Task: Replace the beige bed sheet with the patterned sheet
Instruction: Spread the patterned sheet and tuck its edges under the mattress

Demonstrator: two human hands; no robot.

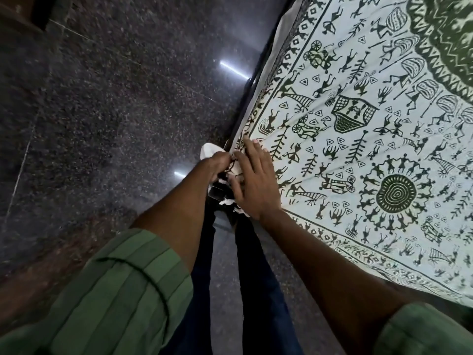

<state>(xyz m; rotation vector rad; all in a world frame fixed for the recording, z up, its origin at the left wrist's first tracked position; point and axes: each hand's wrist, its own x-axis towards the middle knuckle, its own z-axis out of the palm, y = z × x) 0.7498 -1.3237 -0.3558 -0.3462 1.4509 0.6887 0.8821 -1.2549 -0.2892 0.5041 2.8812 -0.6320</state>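
I am looking down at the corner of a bed, and the patterned sheet already lies spread over its top, pale cloth printed in dark green with stick figures, carts, trees, huts and a ring of dancers round a spiral disc, with a banded border running along both visible edges. My left hand is at the very corner, its grip clenched on a bunched fold of the sheet's edge, the fingers curled in and partly hidden behind the cloth. My right hand lies just beside it on top of the sheet, released, fingers straight and spread, palm pressing the fabric flat near the corner; the two hands are nearly touching. A bit of white cloth pokes out beyond the left hand at the corner, and I cannot tell whether it belongs to the mattress or to another sheet. Below the sheet's long edge a dark bed frame shows as a narrow rail. The floor is polished dark speckled granite, with two bright streaks of reflected tube light on it. Rolled green sleeves cover both my upper forearms, and dark blue trousers stand between them, close against the bed's corner.
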